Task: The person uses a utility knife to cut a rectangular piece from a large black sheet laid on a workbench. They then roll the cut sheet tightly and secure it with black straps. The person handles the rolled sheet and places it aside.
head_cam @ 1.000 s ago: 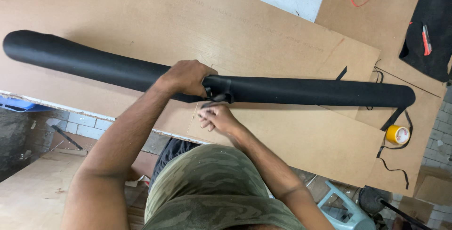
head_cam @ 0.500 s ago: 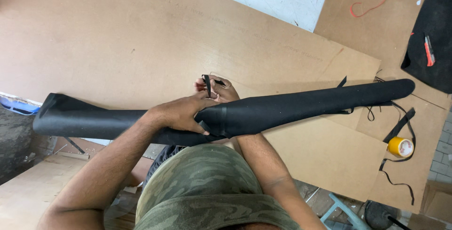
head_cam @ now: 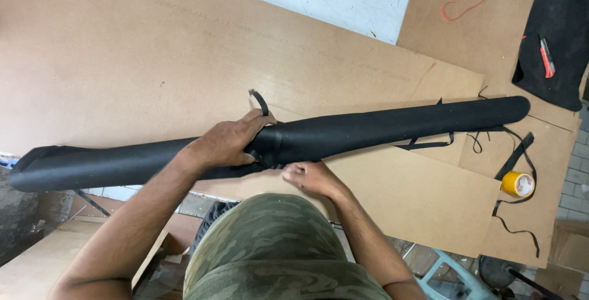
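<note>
Black roll (head_cam: 380, 129) lying across the board (head_cam: 123, 61), left hand (head_cam: 228, 142) clasping its middle, right hand (head_cam: 310, 178) pinching, apparently, a strap (head_cam: 260, 101) wrapped there but untied.

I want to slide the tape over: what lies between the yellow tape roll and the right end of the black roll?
In the head view, loose black strips trail over the brown board between yellow tape roll and black roll.
</note>
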A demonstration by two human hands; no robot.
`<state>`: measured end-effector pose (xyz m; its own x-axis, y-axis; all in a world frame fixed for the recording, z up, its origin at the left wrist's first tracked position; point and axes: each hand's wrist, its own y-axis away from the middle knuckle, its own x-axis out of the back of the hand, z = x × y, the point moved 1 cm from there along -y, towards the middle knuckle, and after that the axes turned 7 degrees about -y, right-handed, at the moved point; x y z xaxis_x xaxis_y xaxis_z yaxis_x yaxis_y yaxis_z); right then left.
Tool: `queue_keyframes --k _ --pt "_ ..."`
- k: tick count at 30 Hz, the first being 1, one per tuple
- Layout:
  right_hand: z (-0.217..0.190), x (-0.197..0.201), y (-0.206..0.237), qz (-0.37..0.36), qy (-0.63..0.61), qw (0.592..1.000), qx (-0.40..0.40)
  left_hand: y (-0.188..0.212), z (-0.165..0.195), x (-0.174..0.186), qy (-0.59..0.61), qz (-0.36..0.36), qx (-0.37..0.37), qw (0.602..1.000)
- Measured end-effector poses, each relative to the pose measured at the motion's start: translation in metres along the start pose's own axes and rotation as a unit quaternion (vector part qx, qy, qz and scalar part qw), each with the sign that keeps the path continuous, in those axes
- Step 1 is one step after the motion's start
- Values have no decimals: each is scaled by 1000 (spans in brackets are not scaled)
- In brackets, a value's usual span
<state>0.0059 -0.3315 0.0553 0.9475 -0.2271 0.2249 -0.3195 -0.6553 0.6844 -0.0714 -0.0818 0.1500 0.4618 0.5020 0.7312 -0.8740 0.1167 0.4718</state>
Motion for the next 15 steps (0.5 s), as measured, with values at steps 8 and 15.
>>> queue_keyframes --k 8,15 --pt "-62 24 9 267 -93 927 249 -14 4 -6 -54 261 -152 952" --pt "-93 4 -39 122 -275 898 322 10 4 -2 -57 320 -116 938"
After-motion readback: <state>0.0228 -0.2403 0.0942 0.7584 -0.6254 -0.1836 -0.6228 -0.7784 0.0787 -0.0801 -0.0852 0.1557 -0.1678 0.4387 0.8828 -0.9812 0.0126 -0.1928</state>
